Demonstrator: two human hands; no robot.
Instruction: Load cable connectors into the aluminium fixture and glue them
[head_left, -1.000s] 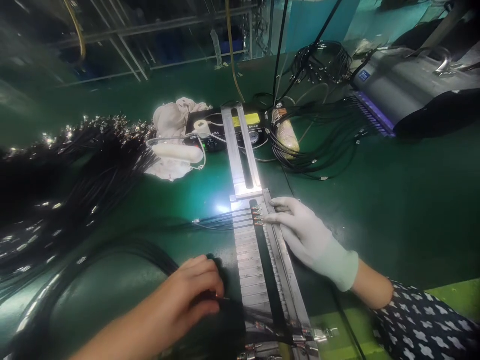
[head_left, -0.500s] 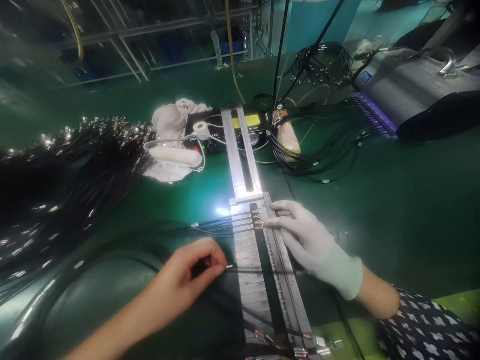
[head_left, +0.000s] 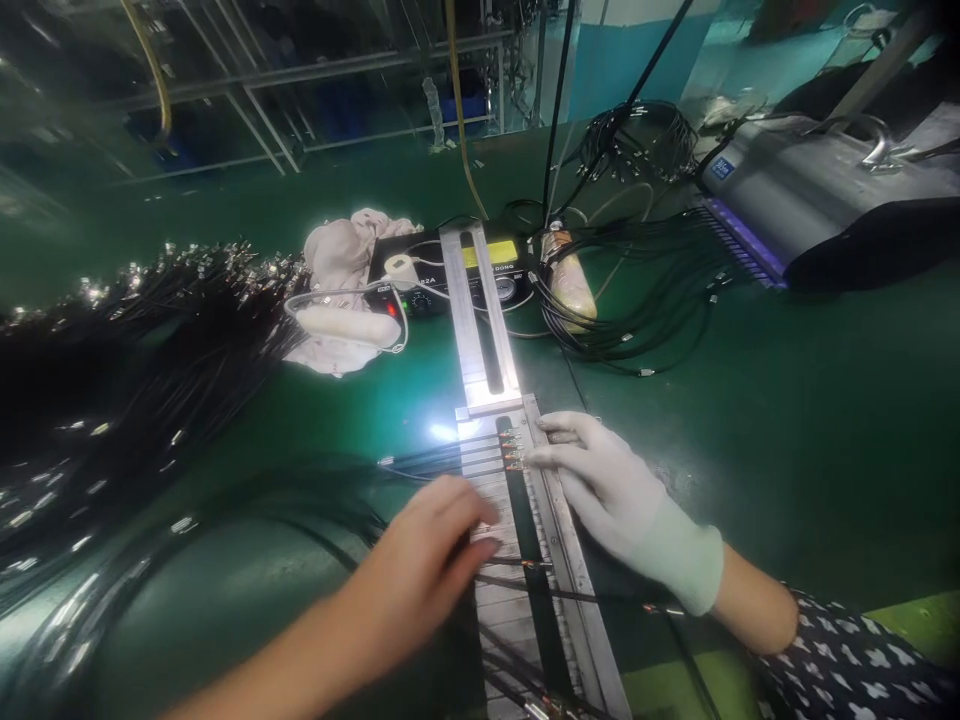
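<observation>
My bare left hand (head_left: 431, 560) is over the left side of a grooved metal fixture (head_left: 499, 605), its fingertips blurred. The thumb and forefinger look apart, with nothing visible between them. Just below the thumb, a black cable (head_left: 510, 562) lies across the fixture, its coppery end over the dark slot. My right hand (head_left: 611, 490), in a white glove, rests on the metal rail (head_left: 553, 500) with fingers stretched out. Its fingertips lie close to several small coppery cable ends (head_left: 513, 452) lined up at the slot. The left fingertips hide part of the grooves.
A slotted metal arm (head_left: 476, 310) lies beyond the fixture, over a black control box (head_left: 420, 300). Bundled black cables (head_left: 172, 360) fill the left. A grey machine with a purple-lit edge (head_left: 817, 190) stands back right. More cables (head_left: 600, 310) curve between.
My left hand has moved right onto the fixture, and the white tip at its fingers is out of sight. A coppery cable end now shows over the slot. My right hand has hardly moved.
</observation>
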